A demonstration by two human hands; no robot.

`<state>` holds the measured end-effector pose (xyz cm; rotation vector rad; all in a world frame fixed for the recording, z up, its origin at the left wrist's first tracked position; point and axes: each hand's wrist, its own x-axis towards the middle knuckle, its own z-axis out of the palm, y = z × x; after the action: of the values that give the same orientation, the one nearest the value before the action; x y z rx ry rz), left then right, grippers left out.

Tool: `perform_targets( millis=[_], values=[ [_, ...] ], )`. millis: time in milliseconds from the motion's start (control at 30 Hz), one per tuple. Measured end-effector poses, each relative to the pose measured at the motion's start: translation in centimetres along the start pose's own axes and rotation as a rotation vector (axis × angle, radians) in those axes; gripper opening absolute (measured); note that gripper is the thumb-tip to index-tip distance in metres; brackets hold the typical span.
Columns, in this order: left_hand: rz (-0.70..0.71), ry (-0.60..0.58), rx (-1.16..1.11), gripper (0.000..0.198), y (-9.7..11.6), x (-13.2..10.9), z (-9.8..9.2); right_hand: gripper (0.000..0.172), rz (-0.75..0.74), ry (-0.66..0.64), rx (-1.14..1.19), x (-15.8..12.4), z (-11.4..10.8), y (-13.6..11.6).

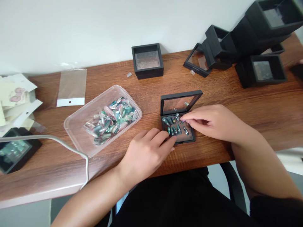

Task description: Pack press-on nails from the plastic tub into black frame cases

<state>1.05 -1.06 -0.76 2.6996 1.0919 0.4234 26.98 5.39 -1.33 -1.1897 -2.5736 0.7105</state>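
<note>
A small black display case point(193, 136) lies with its hinged clear-windowed lid point(181, 103) raised. Two rows of dark green, glittery press-on nails point(179, 129) rest inside it. My left hand point(148, 153) holds the case's front left corner, its fingers curled over the edge and partly covering the lower row. At the case's right side, the thumb and index finger of my right hand point(210, 123) are pinched on a small nail point(182, 121) at the end of the upper row. The fingertips hide most of that nail.
Left of the case sits a clear plastic tub point(79, 132) of loose nails. An empty black case point(148, 75) stands by the wall, with more cases point(251, 41) stacked at right. A plastic sleeve point(72, 85), cards point(17, 94), a filled case point(16, 151) and a cable point(59, 142) lie left.
</note>
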Motion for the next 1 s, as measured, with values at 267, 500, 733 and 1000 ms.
perform_targets(
  millis=[267,500,733,1000],
  values=[
    [0.013,0.025,0.011,0.018,0.1,0.3,-0.1,0.025,-0.080,0.058,0.078,0.3,0.1,0.0],
    [-0.028,0.235,-0.046,0.039,0.0,-0.3,-0.5,0.023,0.122,0.574,0.135,-0.2,-0.8,-0.3],
    [-0.178,0.163,-0.020,0.092,-0.2,0.0,0.4,0.017,0.120,0.453,0.181,1.4,0.5,-0.2],
    [-0.214,0.206,-0.132,0.109,-0.9,-0.4,1.9,0.013,0.139,0.395,0.270,1.3,1.1,0.0]
  ],
)
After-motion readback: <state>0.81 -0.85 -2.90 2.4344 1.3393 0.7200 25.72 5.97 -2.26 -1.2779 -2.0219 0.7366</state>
